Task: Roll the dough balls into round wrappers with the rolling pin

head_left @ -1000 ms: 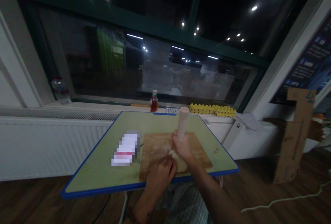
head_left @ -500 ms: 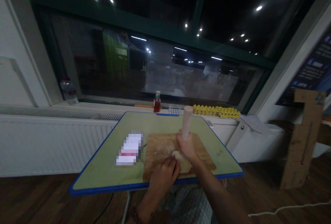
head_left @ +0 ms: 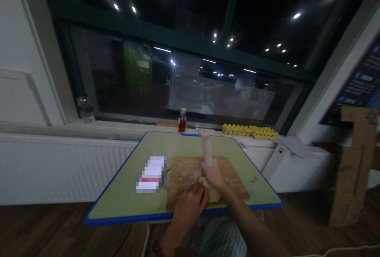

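A pale rolling pin (head_left: 206, 147) is gripped by my right hand (head_left: 213, 174), its free end pointing up and away from me. Under that hand lies a flat piece of dough (head_left: 213, 196) on a wooden cutting board (head_left: 181, 170) dusted with flour. My left hand (head_left: 191, 200) has its fingers curled onto the left edge of the dough, closed on it. My right hand and forearm hide part of the dough and the lower part of the pin.
The board rests on a light green table (head_left: 118, 193) with a blue rim. Left of the board is a blurred-out bright rectangle (head_left: 152, 174). On the windowsill stand a bottle of red liquid (head_left: 182, 122), a yellow egg tray (head_left: 249, 131) and a clear bottle (head_left: 86, 110).
The top of the rolling pin has tipped to the left in my right hand. My left hand stays at the dough's edge. The whole view has shifted slightly.
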`<state>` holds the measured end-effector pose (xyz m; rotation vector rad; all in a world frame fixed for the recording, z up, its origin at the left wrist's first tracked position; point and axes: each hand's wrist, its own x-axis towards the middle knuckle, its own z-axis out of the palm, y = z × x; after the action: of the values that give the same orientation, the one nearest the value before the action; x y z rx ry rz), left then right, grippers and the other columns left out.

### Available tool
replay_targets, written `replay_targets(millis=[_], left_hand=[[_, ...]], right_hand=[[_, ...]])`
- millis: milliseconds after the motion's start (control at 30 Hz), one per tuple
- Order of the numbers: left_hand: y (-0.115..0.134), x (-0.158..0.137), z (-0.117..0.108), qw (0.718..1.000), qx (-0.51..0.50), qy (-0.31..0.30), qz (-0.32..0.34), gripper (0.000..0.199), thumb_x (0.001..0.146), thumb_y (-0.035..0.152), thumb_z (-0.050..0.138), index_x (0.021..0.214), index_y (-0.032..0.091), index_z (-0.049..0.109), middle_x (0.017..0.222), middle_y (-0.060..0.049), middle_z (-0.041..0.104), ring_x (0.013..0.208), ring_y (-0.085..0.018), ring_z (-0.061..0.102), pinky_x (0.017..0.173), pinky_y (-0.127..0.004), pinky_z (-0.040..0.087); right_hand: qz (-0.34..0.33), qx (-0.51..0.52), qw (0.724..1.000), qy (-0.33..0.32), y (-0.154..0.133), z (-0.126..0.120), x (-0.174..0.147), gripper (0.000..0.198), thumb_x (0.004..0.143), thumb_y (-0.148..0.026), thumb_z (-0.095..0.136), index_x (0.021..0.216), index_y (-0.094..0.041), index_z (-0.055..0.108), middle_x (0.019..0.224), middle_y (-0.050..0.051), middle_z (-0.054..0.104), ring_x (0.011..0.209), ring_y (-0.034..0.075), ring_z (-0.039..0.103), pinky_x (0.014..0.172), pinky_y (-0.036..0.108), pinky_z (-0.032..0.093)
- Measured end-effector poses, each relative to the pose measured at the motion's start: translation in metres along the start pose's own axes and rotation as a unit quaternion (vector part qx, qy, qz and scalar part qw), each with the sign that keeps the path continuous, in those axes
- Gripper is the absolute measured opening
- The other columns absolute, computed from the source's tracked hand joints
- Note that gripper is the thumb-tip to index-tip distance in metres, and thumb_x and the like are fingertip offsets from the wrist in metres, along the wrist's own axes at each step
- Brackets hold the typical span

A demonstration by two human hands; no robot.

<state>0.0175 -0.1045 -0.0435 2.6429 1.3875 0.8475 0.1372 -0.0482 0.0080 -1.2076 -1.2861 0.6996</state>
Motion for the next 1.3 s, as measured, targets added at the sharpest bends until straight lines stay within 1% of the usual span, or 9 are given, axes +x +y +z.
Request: replay_targets(millis=[100, 233, 467, 600, 767, 1033, 1100, 1200, 1300], left_hand=[[0.0, 0.0, 0.0, 1.0, 0.001, 0.004, 0.0, 0.021, 0.092, 0.018, 0.047, 0.1, 0.017, 0.067, 0.107, -0.01, 0.072, 0.091, -0.02, 0.07, 0.081, -0.033, 0.056], [0.0, -0.001, 0.0, 1.0, -0.002, 0.001, -0.001, 0.023, 0.093, 0.019, 0.045, 0.098, 0.017, 0.068, 0.107, -0.01, 0.072, 0.092, -0.02, 0.07, 0.083, -0.033, 0.056], [0.0, 0.0, -0.002, 1.0, 0.002, -0.01, -0.002, 0.023, 0.093, 0.017, 0.046, 0.103, 0.016, 0.067, 0.113, -0.01, 0.07, 0.099, -0.022, 0.069, 0.085, -0.036, 0.057], [0.0, 0.0, -0.002, 1.0, -0.008, -0.005, -0.004, 0.023, 0.094, 0.018, 0.045, 0.1, 0.017, 0.067, 0.11, -0.01, 0.071, 0.098, -0.021, 0.069, 0.085, -0.034, 0.056], [-0.001, -0.001, -0.001, 1.0, -0.007, -0.003, 0.002, 0.023, 0.094, 0.018, 0.045, 0.1, 0.017, 0.067, 0.11, -0.009, 0.071, 0.098, -0.02, 0.069, 0.085, -0.032, 0.056], [-0.002, 0.0, 0.0, 1.0, 0.001, 0.006, 0.005, 0.022, 0.093, 0.018, 0.046, 0.099, 0.017, 0.068, 0.109, -0.009, 0.072, 0.095, -0.02, 0.069, 0.084, -0.033, 0.056], [-0.001, 0.0, 0.0, 1.0, -0.004, 0.005, 0.006, 0.023, 0.093, 0.018, 0.046, 0.099, 0.017, 0.068, 0.109, -0.009, 0.072, 0.096, -0.02, 0.069, 0.084, -0.032, 0.056], [0.0, -0.001, -0.002, 1.0, -0.019, -0.004, -0.006, 0.025, 0.093, 0.018, 0.044, 0.101, 0.016, 0.067, 0.111, -0.01, 0.071, 0.095, -0.021, 0.069, 0.084, -0.034, 0.056], [-0.001, 0.0, -0.008, 0.997, -0.07, -0.01, -0.02, 0.025, 0.092, 0.018, 0.044, 0.099, 0.017, 0.068, 0.108, -0.008, 0.071, 0.094, -0.02, 0.069, 0.086, -0.033, 0.054]], right_hand=[[0.001, 0.01, 1.0, 0.028, -0.001, 0.001, 0.0, 0.022, 0.063, -0.038, 0.054, 0.056, -0.023, 0.04, 0.046, -0.008, 0.036, 0.045, 0.008, 0.033, 0.041, 0.02, 0.026], [0.007, 0.011, 1.0, 0.007, -0.003, 0.001, 0.0, 0.022, 0.061, -0.037, 0.054, 0.055, -0.023, 0.039, 0.045, -0.009, 0.034, 0.044, 0.007, 0.031, 0.04, 0.02, 0.025], [0.016, 0.041, 0.999, 0.027, 0.015, 0.001, 0.009, 0.023, 0.064, -0.039, 0.054, 0.057, -0.024, 0.038, 0.046, -0.01, 0.033, 0.041, 0.007, 0.03, 0.039, 0.021, 0.023], [0.017, 0.034, 0.997, 0.068, 0.015, 0.0, 0.011, 0.024, 0.062, -0.041, 0.056, 0.059, -0.024, 0.04, 0.045, -0.01, 0.035, 0.042, 0.007, 0.032, 0.039, 0.02, 0.024], [0.025, 0.024, 0.999, 0.03, 0.006, 0.002, 0.009, 0.023, 0.062, -0.04, 0.056, 0.058, -0.024, 0.04, 0.046, -0.009, 0.035, 0.042, 0.007, 0.032, 0.039, 0.02, 0.024], [0.018, 0.04, 0.998, 0.037, 0.011, 0.003, 0.007, 0.024, 0.063, -0.04, 0.057, 0.06, -0.023, 0.041, 0.047, -0.01, 0.035, 0.043, 0.007, 0.031, 0.041, 0.021, 0.026], [0.024, 0.053, 0.997, 0.051, 0.016, 0.005, 0.008, 0.024, 0.064, -0.041, 0.057, 0.063, -0.023, 0.042, 0.048, -0.01, 0.037, 0.043, 0.007, 0.033, 0.041, 0.021, 0.026], [0.034, 0.07, 0.997, 0.022, 0.02, 0.005, 0.011, 0.023, 0.064, -0.039, 0.059, 0.064, -0.022, 0.043, 0.047, -0.01, 0.038, 0.041, 0.007, 0.033, 0.04, 0.02, 0.025], [0.038, 0.143, 0.989, 0.03, 0.016, -0.007, 0.015, 0.028, 0.062, -0.038, 0.064, 0.063, -0.024, 0.04, 0.045, -0.012, 0.034, 0.039, 0.006, 0.029, 0.037, 0.02, 0.021]])
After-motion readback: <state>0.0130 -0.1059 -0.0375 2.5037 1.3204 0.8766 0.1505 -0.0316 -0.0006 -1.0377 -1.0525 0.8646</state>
